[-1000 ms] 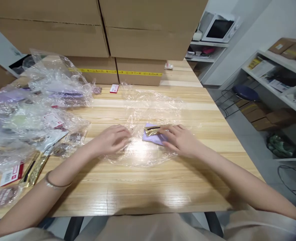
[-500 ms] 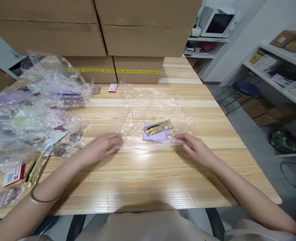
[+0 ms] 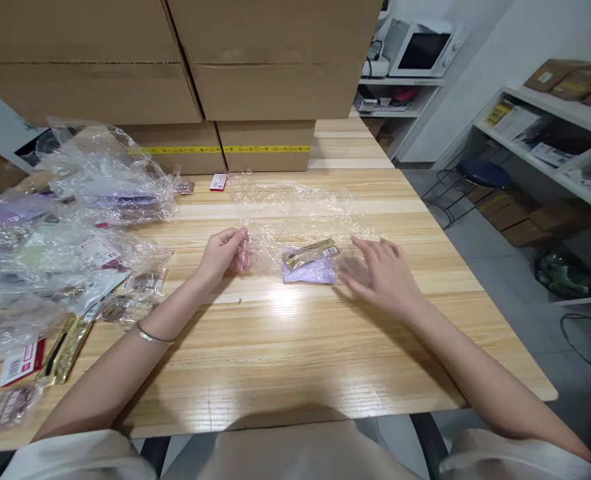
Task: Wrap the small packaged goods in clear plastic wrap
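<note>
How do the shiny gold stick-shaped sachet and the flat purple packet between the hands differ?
The gold sachet is long and narrow, while the purple packet is broader. The gold sachet lies on top at a slant; the purple packet lies beneath, partly covered. Both lie between the left hand and the right hand.

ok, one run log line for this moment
left hand: pinching clear film | right hand: fingers parted, beside gold sachet | gold sachet: lying across purple packet
</note>
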The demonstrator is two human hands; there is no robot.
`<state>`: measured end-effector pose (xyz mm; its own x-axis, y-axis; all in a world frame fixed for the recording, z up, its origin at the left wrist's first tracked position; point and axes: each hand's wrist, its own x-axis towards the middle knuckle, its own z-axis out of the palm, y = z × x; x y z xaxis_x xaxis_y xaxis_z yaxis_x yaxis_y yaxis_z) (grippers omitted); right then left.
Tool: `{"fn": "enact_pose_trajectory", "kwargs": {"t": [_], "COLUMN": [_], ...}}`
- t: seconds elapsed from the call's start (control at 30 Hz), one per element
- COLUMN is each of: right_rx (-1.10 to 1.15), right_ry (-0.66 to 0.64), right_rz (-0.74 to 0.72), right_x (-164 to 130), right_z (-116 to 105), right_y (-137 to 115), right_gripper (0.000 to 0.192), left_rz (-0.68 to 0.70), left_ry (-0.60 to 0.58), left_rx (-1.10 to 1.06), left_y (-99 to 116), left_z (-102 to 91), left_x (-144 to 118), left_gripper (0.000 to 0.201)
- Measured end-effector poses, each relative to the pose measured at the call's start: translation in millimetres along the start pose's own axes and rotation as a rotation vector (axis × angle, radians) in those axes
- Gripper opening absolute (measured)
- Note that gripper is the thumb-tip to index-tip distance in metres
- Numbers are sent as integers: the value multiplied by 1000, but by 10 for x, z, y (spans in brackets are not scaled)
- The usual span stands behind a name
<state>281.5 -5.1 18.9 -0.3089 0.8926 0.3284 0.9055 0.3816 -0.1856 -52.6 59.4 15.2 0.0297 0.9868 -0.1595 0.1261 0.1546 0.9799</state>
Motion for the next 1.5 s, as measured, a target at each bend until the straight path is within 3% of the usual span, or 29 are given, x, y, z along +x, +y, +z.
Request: {"fn": "enact_pose_trajectory", "kwargs": {"t": [0.1,0.23,0.37,0.47,0.53,0.63,0.7,0.8,0.87,0.97,1.03,1.1,1.2,1.3,1.37,1.43,1.5], "right_rx": [-162,-118,317,740,922,941,753,233,26,149,307,411,483,498,444,330,232], "right_ry": [-103,-290,-350,-471,-536,-474,-376,-139,-15,-105,-232,-305,-311,-306,-281,-205,-171], "right_rz": [-136,43,340,583,640,647,663,557,314,-120,-271,-304,-282,-270,-267,-290,-376], "right_x": [-20,55,246,385,443,465,443,408,429,565,690,796,855,781,669,521,359], "right_z": [-18,19,41,21,-2,-2,28,72,86,128,191,268,335,277,185,92,41], "right_y": [-89,161,474,667,812,998,1027,866,665,360,213,126,83,69,34,-29,-105], "right_gripper": [54,27,22,8,12,19,19,15,33,48,50,51,51,44,43,51,68], "left_rz": [6,-48,-130,-155,-164,-193,-198,-102,10,130,166,178,162,127,173,412,831], "left_ry": [28,15,-36,-35,-18,19,31,40,59,100,132,157,201,196,204,306,316], "left_rx": [87,157,206,232,256,292,310,387,502,689,740,726,730,838,928,995,1012], "left_y": [-14,-66,-142,-206,-231,-227,-202,-147,-109,-78,-83,-100,-127,-154,-176,-194,-191], "left_z": [59,22,-48,-113,-164,-231,-256,-254,-232,-197,-195,-222,-293,-343,-339,-295,-203], "left_x": [104,117,16,-107,-203,-334,-387,-401,-386,-375,-386,-402,-410,-388,-386,-418,-485], "left_gripper": [29,33,34,35,34,32,31,29,29,28,28,30,32,30,24,28,40]}}
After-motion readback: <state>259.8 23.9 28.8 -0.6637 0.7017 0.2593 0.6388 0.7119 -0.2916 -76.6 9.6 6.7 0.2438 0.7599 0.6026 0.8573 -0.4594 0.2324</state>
